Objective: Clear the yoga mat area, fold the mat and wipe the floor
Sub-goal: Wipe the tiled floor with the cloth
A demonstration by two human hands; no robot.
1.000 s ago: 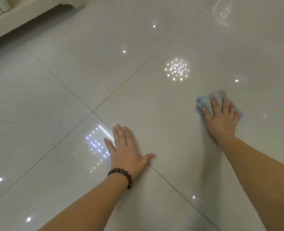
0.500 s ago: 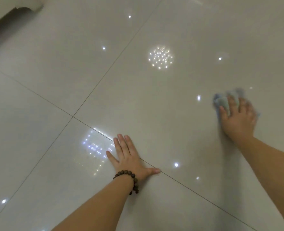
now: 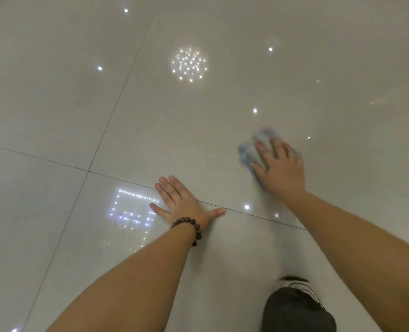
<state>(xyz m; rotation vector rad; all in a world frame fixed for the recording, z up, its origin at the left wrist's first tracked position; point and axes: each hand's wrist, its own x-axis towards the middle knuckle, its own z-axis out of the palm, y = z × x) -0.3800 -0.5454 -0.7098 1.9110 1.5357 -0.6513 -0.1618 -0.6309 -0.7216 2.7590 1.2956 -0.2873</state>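
Floor-wiping step in hand: blue cloth (image 3: 258, 146) pressed flat on glossy tile floor (image 3: 198, 130) under right hand (image 3: 279, 167), fingers spread; left hand (image 3: 183, 203) splayed flat, nothing held; next stroke likely needed across unwiped tile

The cloth (image 3: 258, 149) is mostly buried under the right hand (image 3: 279, 167) and smeared by motion blur, so no telling how it's folded. Both forearms run off the bottom edge. The dark knee (image 3: 297, 310) at lower right is cut off too.
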